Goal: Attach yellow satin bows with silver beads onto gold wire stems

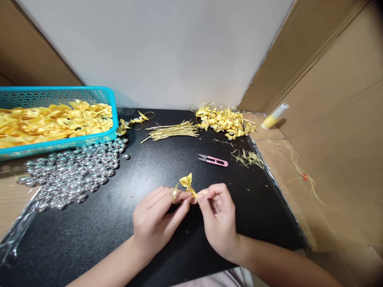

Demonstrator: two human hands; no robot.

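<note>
Working at a black table surface (167, 159), seen from the head camera: smooth, faintly speckled with glints. Held just above its near half, between the two hands, is a small yellow bow (186, 180), glossy and satin-like, flared at the top and gathered to a narrow waist. A thin, shiny gold loop (174, 194) curves up beside it, over the left fingers. Far left, a turquoise basket (113, 107), perforated plastic with a rounded rim, holds many loose yellow fabric pieces (60, 121), creased and petal-like. Before it, a spread of silver beads (80, 171), mirror-bright and rounded. Toward the back, a bundle of gold strands (173, 130), straight and slender; right of that, a tangled heap of bows (224, 121) with wiry ends and silvery beads among them. Nearer, pink-handled snips (217, 161) with pointed metal blades, lying flat; to their right, wispy yellow trimmings (249, 158). Fingers: left hand (158, 215) has thumb and index nearly together, pinching low on the bow, the others folded close behind. Right hand (220, 219) has thumb pressed to forefinger beside the bow's lower end, the remaining fingers curled inward; exact contact there is partly hidden by the fingertips.
</note>
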